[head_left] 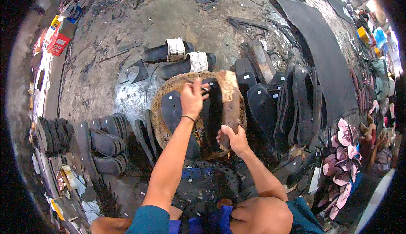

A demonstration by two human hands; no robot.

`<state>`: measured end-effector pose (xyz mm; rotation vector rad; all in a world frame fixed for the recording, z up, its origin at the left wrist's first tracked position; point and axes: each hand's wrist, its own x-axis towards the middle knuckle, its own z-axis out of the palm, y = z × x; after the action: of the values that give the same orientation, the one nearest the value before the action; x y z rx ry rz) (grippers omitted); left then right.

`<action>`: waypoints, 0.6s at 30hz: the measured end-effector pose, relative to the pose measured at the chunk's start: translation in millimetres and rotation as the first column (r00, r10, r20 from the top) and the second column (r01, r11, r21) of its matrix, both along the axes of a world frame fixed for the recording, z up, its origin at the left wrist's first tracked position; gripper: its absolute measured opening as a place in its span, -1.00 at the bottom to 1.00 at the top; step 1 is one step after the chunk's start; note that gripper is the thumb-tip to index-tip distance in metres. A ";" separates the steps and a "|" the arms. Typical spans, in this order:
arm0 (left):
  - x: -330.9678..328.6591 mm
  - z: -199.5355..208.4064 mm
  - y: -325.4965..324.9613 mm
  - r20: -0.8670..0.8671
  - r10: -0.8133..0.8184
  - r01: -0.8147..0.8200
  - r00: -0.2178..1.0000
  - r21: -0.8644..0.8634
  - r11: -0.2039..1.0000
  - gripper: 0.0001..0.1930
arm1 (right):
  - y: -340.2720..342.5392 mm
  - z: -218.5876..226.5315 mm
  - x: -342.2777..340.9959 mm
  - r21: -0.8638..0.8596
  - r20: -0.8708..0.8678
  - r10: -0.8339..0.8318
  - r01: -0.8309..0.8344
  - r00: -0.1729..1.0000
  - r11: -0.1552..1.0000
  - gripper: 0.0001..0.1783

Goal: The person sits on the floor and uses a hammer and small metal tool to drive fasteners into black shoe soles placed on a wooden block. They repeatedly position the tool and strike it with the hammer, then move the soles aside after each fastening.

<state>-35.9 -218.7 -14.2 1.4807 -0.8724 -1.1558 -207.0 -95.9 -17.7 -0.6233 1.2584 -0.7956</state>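
A round, worn wooden block [157,96] stands in front of my knees, with a black sandal sole [170,109] on its left side. Another black sole [214,95] lies at its middle, marked by a small white dot. My left hand [193,100] is closed above this second sole, pinching a thin, dark metal tool [204,89] whose tip I cannot make out. At the block's right side, my right hand [234,139] wraps round the near end of a wooden mallet [229,90]. The mallet's broad, pale far end is beside the second sole.
Two black slides with white straps [175,50] lie beyond the block. Stacked black soles stand at the right [301,103] and left [108,143]. A long black sheet [323,52] stretches along the right. Pink pieces [344,158] are piled at the lower right.
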 end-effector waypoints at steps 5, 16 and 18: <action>-13.9 20.4 105.4 -0.022 -0.037 0.038 0.999 0.031 0.999 -0.74 | 32.1 20.1 -13.8 0.088 0.223 -0.169 0.153 0.960 0.984 -0.53; -26.5 -0.2 139.9 -0.279 0.050 -0.049 0.959 0.012 0.999 -0.77 | 108.5 50.0 -44.1 0.008 -0.048 -0.201 0.202 0.978 0.979 -0.60; -30.6 -9.0 120.4 -0.287 0.006 -0.026 0.958 -0.064 0.998 -0.75 | 112.9 52.7 -49.6 -0.085 -0.139 -0.154 0.143 0.978 0.986 -0.64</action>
<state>-66.4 -98.3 -23.2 1.2249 -0.6906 -1.2790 -256.6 17.0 35.0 -0.6628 1.4262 -0.9382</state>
